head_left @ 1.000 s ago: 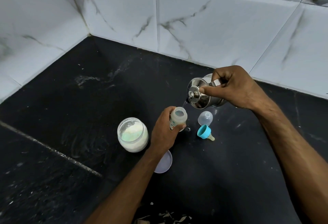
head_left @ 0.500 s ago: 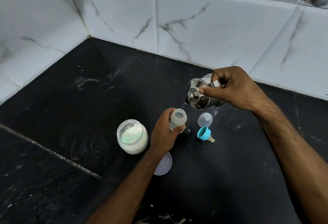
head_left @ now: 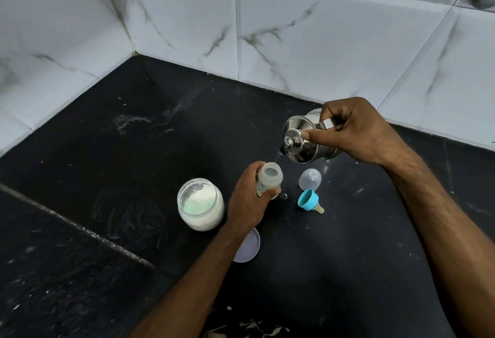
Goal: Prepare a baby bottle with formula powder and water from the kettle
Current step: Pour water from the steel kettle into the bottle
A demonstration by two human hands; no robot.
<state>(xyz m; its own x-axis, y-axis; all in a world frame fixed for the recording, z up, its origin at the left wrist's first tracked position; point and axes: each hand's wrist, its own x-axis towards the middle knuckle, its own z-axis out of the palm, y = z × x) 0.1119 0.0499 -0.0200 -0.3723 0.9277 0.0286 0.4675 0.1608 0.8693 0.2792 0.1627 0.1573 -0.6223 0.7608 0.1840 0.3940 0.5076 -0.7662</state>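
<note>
Just right of the frame's centre, the baby bottle [head_left: 270,178] stands on the black worktop [head_left: 134,150] with its mouth open. It looks light and easily tipped, so holding it round the body, below the neck, seems the sound choice. The left hand [head_left: 247,201] does just that: its grip is wrapped narrow round the bottle's side, thumb in front.

Up and to the right, the steel kettle [head_left: 302,138] is tilted toward the bottle, and a thin stream of water falls from its spout into the mouth. Polished metal holding water is probably heavy and slippery. The right hand [head_left: 356,131] has its grip closed on the handle, with one finger pressing the lid.

The open formula jar [head_left: 200,203] sits left of the bottle; the blue teat ring [head_left: 309,199] and clear cap [head_left: 310,179] lie to its right.
</note>
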